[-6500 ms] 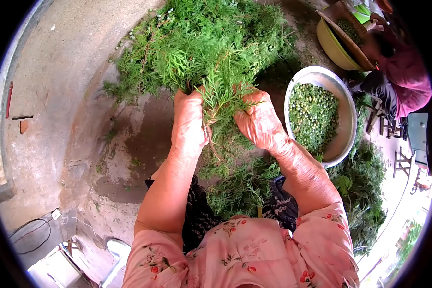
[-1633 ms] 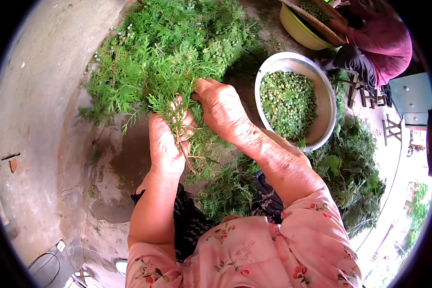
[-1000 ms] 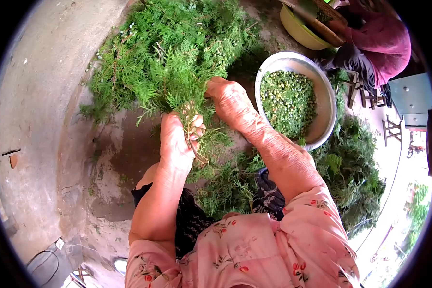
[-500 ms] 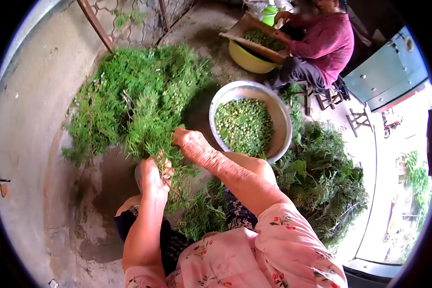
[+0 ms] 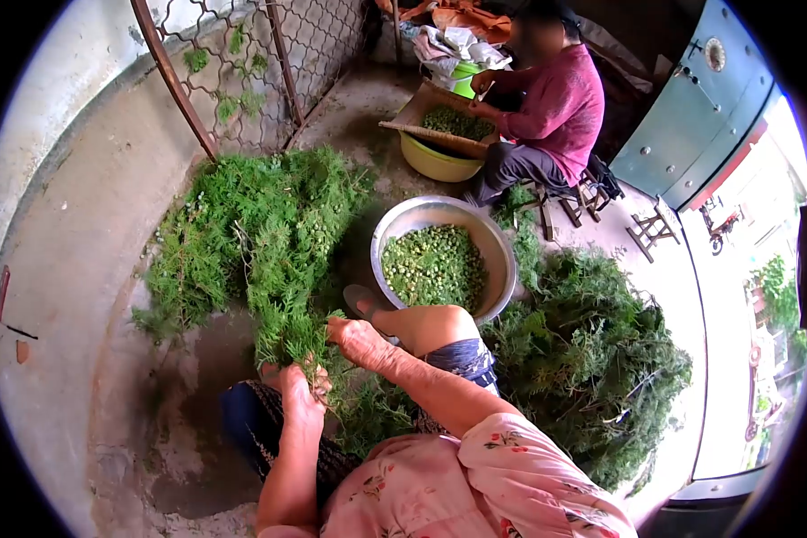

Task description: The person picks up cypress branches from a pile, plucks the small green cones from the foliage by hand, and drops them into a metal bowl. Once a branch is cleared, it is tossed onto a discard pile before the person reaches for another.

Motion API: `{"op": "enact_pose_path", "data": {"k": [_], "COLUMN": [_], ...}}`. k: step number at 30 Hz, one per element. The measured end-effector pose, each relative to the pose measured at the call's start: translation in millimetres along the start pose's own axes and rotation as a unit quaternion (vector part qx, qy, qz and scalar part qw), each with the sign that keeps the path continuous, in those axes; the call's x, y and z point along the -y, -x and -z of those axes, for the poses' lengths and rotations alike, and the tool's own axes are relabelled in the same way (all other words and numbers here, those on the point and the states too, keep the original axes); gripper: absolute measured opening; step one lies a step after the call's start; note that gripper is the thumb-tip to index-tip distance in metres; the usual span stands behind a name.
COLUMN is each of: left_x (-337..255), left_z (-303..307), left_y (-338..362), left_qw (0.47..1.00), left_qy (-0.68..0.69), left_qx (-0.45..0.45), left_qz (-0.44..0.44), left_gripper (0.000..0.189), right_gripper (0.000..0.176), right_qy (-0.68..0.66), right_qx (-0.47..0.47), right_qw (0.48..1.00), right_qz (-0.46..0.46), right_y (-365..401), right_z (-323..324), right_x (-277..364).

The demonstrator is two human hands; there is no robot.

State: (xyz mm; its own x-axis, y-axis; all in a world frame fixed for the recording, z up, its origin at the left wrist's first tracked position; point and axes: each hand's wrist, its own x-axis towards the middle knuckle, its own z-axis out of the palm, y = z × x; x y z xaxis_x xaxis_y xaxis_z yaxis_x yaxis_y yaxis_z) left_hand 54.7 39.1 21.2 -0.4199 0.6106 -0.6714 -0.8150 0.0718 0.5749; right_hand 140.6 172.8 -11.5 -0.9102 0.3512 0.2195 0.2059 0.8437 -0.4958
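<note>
My left hand (image 5: 303, 387) is closed round the stems of a leafy evergreen branch (image 5: 293, 337), which looks like arborvitae. Its feathery green sprays point away from me and overlap the pile beyond. My right hand (image 5: 360, 342) is at the branch's right side, fingers pinched together; what lies between the fingertips is too small to make out. Just beyond my right knee stands a wide metal basin (image 5: 504, 254), partly filled with small round green cones (image 5: 433, 264). A big heap of green branches (image 5: 242, 224) lies ahead on the left.
A darker branch pile (image 5: 592, 359) lies at my right. Across from me a person in a pink top (image 5: 560, 108) sits working over a woven tray (image 5: 430, 103) on a yellow tub (image 5: 439, 163). A small wooden stool (image 5: 655, 229) stands by the blue metal door (image 5: 690, 117). Wire lattice (image 5: 233, 72) leans behind.
My view has tilted upward, so the basin, heap and other person show more fully. Both hands stay at the branch, the left still gripping it and the right still pinched beside it.
</note>
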Motion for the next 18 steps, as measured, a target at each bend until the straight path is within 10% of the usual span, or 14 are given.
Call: {"op": "enact_pose_path", "data": {"k": [7,8,18], "left_x": [8.3,5.1,23.6], "left_z": [21.3,39.0,41.0], "left_y": [38.6,19.1,-2.7], "left_qw": [0.976,0.991,0.991], "left_qy": [0.091,0.061,0.039], "left_qx": [0.019,-0.055,-0.072], "left_qz": [-0.196,-0.103,-0.11], "left_gripper": [0.014,0.013,0.009], "right_gripper": [0.031,0.007,0.013], "right_qy": [-0.069,-0.039,-0.141], "right_qx": [-0.077,-0.149,-0.102], "right_qw": [0.987,0.984,0.976], "right_qz": [-0.122,-0.093,-0.128], "right_y": [35.4,33.5,80.4], "right_z": [-9.3,3.9,-44.0], "right_x": [-66.2,-42.4,0.3]}}
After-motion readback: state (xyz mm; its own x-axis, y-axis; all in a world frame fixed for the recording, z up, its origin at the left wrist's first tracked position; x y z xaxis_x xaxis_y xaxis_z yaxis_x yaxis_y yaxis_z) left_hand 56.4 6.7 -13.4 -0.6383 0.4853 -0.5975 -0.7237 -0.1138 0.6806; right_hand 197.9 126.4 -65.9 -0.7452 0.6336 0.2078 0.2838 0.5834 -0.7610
